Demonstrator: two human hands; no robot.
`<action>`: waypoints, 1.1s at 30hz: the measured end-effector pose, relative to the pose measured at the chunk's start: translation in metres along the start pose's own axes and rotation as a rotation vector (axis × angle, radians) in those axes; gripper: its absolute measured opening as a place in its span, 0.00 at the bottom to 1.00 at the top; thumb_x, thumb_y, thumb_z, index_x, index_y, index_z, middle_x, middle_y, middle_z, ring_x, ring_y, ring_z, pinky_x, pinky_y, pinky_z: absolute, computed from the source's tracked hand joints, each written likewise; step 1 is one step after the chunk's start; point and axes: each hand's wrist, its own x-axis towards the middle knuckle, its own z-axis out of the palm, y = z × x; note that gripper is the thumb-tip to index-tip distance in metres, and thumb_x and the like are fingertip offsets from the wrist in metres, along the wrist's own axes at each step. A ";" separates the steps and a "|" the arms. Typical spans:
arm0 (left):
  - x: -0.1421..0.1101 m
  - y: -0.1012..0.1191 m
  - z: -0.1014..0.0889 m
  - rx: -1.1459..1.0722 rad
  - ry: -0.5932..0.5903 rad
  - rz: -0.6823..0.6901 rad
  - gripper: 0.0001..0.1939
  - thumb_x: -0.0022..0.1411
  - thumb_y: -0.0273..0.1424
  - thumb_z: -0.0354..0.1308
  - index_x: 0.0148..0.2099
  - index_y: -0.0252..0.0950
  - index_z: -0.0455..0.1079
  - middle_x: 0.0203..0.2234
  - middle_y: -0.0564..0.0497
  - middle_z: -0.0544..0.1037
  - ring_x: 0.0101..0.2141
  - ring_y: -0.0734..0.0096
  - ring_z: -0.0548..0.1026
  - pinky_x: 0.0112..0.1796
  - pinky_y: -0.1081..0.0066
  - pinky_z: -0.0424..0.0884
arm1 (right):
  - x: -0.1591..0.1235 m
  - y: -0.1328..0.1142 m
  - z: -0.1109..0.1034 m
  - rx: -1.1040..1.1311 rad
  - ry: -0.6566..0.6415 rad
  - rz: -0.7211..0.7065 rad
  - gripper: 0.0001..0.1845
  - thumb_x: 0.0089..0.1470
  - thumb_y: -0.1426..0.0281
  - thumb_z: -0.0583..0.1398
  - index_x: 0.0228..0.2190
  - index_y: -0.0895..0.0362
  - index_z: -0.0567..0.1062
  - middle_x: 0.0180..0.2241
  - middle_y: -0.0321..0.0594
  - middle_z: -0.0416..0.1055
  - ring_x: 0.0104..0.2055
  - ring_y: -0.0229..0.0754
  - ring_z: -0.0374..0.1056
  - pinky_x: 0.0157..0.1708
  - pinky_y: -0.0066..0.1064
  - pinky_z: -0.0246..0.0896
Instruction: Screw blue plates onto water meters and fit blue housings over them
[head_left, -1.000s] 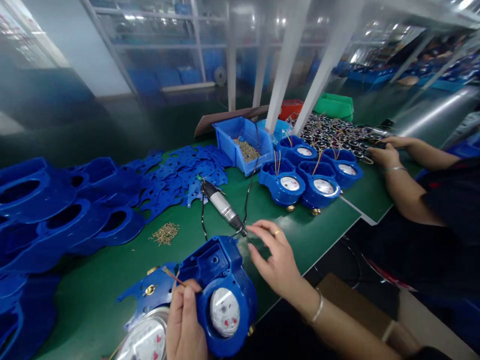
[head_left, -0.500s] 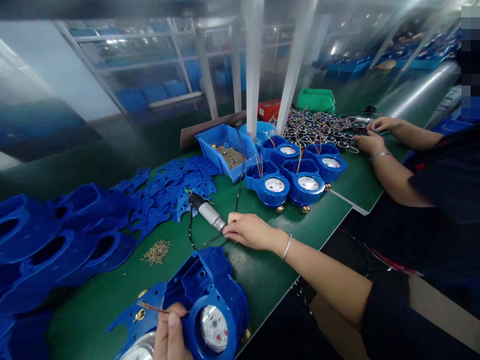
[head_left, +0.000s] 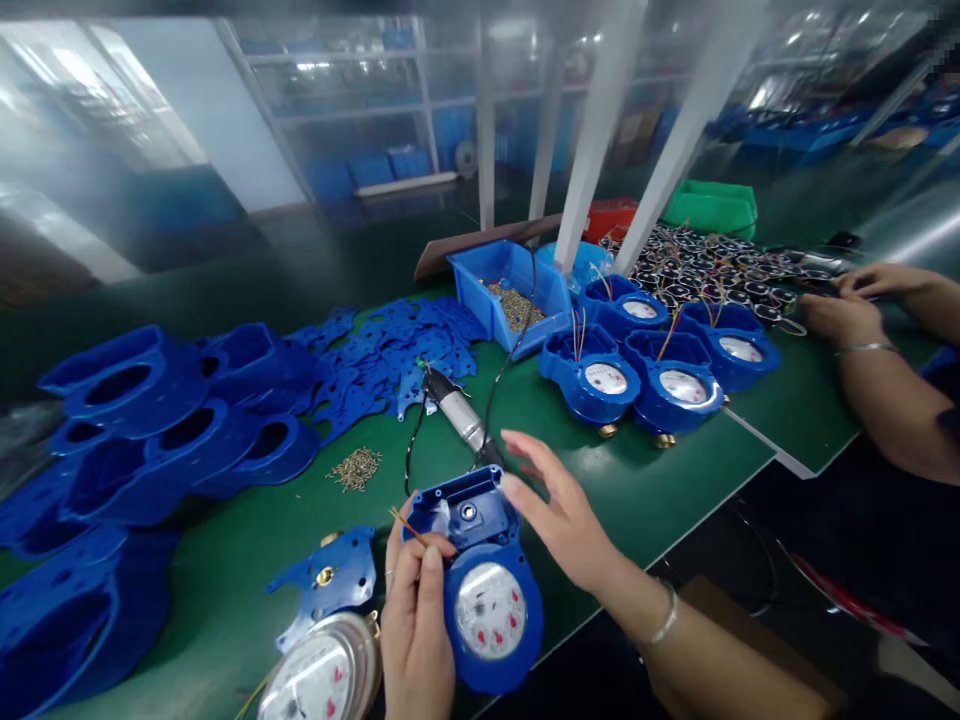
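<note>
My left hand (head_left: 417, 620) grips the left side of a blue water meter (head_left: 487, 585) with a white dial, standing at the near table edge; thin coloured wires (head_left: 403, 522) stick out by its thumb. My right hand (head_left: 559, 515) hovers just right of the meter's top, fingers spread, holding nothing. Just behind it, an electric screwdriver (head_left: 457, 415) lies on the green table (head_left: 637, 480) with its black cable. A small heap of brass screws (head_left: 357, 467) sits to the left.
A blue plate (head_left: 326, 580) and a bare dial unit (head_left: 319, 680) lie by my left hand. Blue housings (head_left: 172, 440) and flat plates (head_left: 390, 350) fill the left. A screw bin (head_left: 510, 295) and several finished meters (head_left: 637, 375) stand behind. Another person's hands (head_left: 847, 300) work at the right.
My right hand left the screwdriver and came back beside the meter with fingers spread. The meter in my left hand now stands more upright, dial toward me.
</note>
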 end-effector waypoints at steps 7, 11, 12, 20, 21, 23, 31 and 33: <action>0.003 0.002 0.002 -0.159 -0.076 -0.274 0.17 0.63 0.47 0.53 0.34 0.40 0.70 0.54 0.50 0.67 0.58 0.56 0.60 0.60 0.58 0.52 | -0.045 -0.004 0.032 0.474 0.162 0.444 0.29 0.53 0.56 0.58 0.56 0.50 0.64 0.61 0.39 0.59 0.63 0.51 0.53 0.64 0.50 0.42; 0.008 0.004 0.001 -0.124 -0.145 -0.264 0.17 0.62 0.48 0.53 0.34 0.40 0.71 0.53 0.48 0.68 0.57 0.55 0.62 0.59 0.57 0.55 | -0.046 -0.010 0.035 0.539 0.243 0.545 0.32 0.48 0.54 0.61 0.54 0.48 0.66 0.59 0.38 0.61 0.62 0.52 0.55 0.64 0.49 0.46; 0.008 0.002 0.000 -0.104 -0.150 -0.236 0.18 0.62 0.48 0.53 0.34 0.40 0.72 0.54 0.48 0.68 0.58 0.55 0.62 0.59 0.56 0.56 | -0.048 -0.009 0.034 0.545 0.244 0.557 0.32 0.48 0.54 0.62 0.54 0.48 0.66 0.59 0.38 0.62 0.62 0.53 0.55 0.63 0.49 0.48; 0.003 -0.005 -0.002 -0.072 -0.229 -0.122 0.14 0.64 0.44 0.53 0.37 0.42 0.75 0.60 0.48 0.62 0.61 0.52 0.58 0.57 0.53 0.60 | -0.061 0.009 0.031 0.634 0.189 0.542 0.30 0.53 0.57 0.59 0.56 0.45 0.64 0.56 0.40 0.66 0.56 0.53 0.65 0.55 0.47 0.62; 0.003 -0.005 -0.002 -0.081 -0.234 -0.128 0.13 0.63 0.44 0.54 0.38 0.42 0.75 0.60 0.48 0.62 0.61 0.52 0.58 0.57 0.53 0.60 | -0.061 0.009 0.031 0.649 0.188 0.549 0.30 0.53 0.57 0.59 0.56 0.46 0.63 0.56 0.40 0.67 0.55 0.53 0.66 0.54 0.46 0.63; 0.001 -0.007 -0.001 -0.117 -0.208 -0.167 0.12 0.62 0.43 0.56 0.40 0.44 0.75 0.60 0.48 0.62 0.61 0.51 0.58 0.58 0.53 0.59 | -0.059 0.005 0.032 0.658 0.187 0.567 0.30 0.52 0.58 0.60 0.56 0.45 0.63 0.55 0.39 0.67 0.54 0.51 0.67 0.54 0.44 0.63; -0.011 -0.018 0.005 -0.227 -0.097 -0.129 0.10 0.63 0.39 0.57 0.45 0.45 0.73 0.60 0.49 0.63 0.60 0.54 0.59 0.57 0.57 0.62 | -0.049 0.002 0.029 0.673 0.204 0.542 0.27 0.46 0.55 0.64 0.49 0.45 0.71 0.54 0.37 0.69 0.55 0.50 0.66 0.55 0.43 0.61; -0.011 -0.019 0.007 -0.233 -0.081 -0.119 0.11 0.63 0.39 0.56 0.47 0.46 0.71 0.60 0.50 0.63 0.61 0.55 0.59 0.58 0.57 0.60 | -0.047 0.004 0.029 0.688 0.205 0.530 0.28 0.46 0.55 0.64 0.49 0.46 0.71 0.54 0.38 0.69 0.55 0.51 0.65 0.56 0.44 0.60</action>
